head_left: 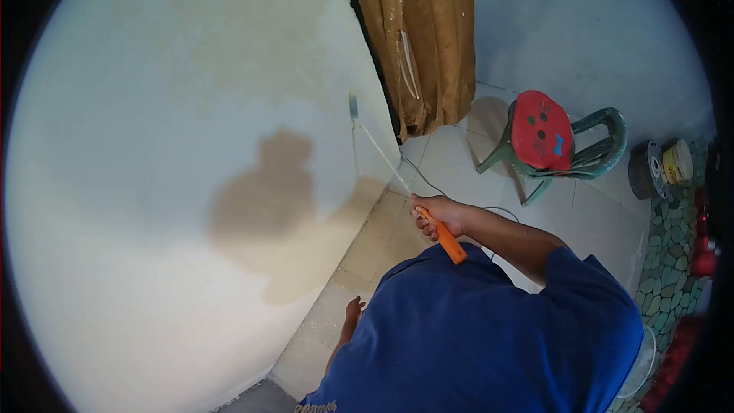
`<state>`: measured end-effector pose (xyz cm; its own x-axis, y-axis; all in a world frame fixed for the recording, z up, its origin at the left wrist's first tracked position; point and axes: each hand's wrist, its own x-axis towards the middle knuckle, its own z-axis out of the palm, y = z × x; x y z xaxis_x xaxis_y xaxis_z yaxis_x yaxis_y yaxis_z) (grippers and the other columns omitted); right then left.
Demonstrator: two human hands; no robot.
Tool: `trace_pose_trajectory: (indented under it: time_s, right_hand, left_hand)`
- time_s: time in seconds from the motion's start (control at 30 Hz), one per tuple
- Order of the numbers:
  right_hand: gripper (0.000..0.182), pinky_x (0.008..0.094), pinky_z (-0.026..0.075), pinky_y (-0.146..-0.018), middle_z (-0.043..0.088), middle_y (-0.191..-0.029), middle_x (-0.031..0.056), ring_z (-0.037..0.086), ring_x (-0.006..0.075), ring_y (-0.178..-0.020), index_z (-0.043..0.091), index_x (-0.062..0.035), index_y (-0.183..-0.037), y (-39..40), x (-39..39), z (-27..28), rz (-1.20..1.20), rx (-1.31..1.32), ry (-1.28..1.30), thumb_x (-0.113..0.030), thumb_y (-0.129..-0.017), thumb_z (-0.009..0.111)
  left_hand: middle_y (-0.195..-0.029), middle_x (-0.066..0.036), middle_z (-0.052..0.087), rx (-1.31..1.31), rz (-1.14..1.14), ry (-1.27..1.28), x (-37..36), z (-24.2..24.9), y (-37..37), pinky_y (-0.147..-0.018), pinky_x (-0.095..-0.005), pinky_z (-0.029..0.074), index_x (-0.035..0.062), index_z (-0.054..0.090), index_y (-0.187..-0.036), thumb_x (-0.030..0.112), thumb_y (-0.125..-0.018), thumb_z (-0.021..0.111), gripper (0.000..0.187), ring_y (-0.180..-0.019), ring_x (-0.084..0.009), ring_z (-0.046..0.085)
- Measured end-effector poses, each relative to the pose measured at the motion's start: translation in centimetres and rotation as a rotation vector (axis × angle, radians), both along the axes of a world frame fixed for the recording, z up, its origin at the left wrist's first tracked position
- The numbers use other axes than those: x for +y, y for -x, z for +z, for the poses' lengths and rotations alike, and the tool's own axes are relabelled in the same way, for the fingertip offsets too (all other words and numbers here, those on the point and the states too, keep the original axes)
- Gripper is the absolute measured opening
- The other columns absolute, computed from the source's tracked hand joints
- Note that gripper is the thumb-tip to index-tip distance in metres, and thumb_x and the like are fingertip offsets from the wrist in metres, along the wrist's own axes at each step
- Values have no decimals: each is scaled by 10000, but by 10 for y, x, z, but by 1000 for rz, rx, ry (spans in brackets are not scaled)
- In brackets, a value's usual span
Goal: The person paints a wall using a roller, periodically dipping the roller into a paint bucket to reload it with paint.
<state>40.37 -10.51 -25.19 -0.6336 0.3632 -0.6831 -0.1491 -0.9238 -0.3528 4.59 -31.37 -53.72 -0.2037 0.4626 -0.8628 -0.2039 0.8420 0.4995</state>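
Observation:
My right hand (437, 216) is wrapped around the orange handle (447, 243) of a small paint roller. Its thin pale rod reaches up and left to a narrow roller head (353, 105), which lies at or very near the white wall (153, 145); contact is hard to confirm. Down beside my body, to the left, my left hand (355, 307) hangs low with its fingers apart and nothing visible in it. My blue shirt covers part of that arm.
A brown curtain (432, 38) hangs at the wall's end. On the tiled floor stands a green plastic chair (604, 145) with a red cat-face cushion (541, 131). Buckets (648, 170) sit near the pebbled strip (667, 260) on the right. A thin cable (428, 181) crosses the floor.

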Motion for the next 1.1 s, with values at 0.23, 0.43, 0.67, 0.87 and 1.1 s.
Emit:
trace_pose_trajectory:
  time_s: [0.23,0.43,0.67,0.87,1.1]
  right_hand:
    - [434,253,299,-403,358,-529,-33,321,89,-396,409,-159,-691,0,6,-20,-41,-55,-4,-539,-883,328]
    - [431,249,298,-404,359,-531,-38,308,83,-390,411,-160,-698,-2,-4,-5,-15,-13,19,-544,-880,334]
    - [423,251,293,-395,354,-529,-37,306,84,-397,408,-159,-697,1,-7,-22,-42,-32,14,-530,-886,331]
    - [422,265,304,-407,345,-529,-24,310,99,-404,402,-153,-692,-1,-7,1,-32,-11,-21,-520,-889,335]
    - [413,255,309,-387,356,-527,-29,312,91,-387,412,-155,-701,4,-9,-25,-40,-36,-10,-517,-888,342]
  left_hand:
    - [-1041,-159,571,363,-604,-176,-54,-111,33,-700,-332,472,-19,452,-1185,284,-867,473,440,-870,-213,588]
    - [-1047,-159,570,430,-692,-188,-76,-106,27,-709,-333,473,-16,454,-1184,284,-867,472,437,-874,-216,590]
    - [-1053,-160,568,95,-197,-80,-74,-114,23,-719,-334,475,-14,457,-1181,284,-867,471,433,-877,-219,593]
    - [-952,-142,598,-15,-339,-737,-87,-99,14,-674,-355,472,-32,485,-1128,264,-865,474,396,-846,-228,598]
    - [-866,-196,606,797,-1096,-362,-87,-114,18,-692,-449,447,-4,520,-1010,249,-824,518,314,-884,-352,569]
